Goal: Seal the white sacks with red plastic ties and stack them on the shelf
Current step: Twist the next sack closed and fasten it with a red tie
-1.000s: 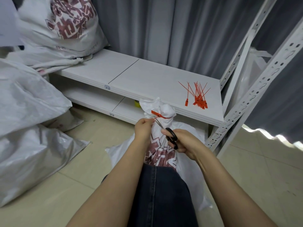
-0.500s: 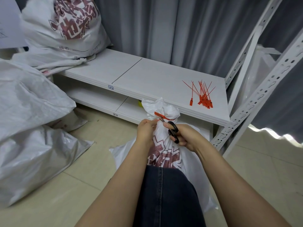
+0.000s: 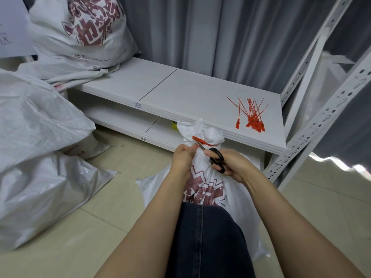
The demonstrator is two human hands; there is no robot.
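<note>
Nearest, a leg in dark jeans is covering the lower part of the white sack, which is standing upright on the tiled floor just in front of the low shelf. Both forearms are reaching forward to the neck of the sack. The left hand is curling its fingers and pinching the loose end of the red tie, which is going around the gathered neck. The right hand is gripping black scissors with its fingers through the handles. The blades are pointing up and left and are reaching the loose end of the tie, right beside the left fingertips; I cannot tell if they are closing on it. At the left, other big white sacks are lying on the floor. Behind the tied sack, a bundle of spare red ties is lying on the right part of the upper shelf board, near the white metal post. At the far left end of this board, one printed sack is leaning. A grey curtain is hanging behind everything.
</note>
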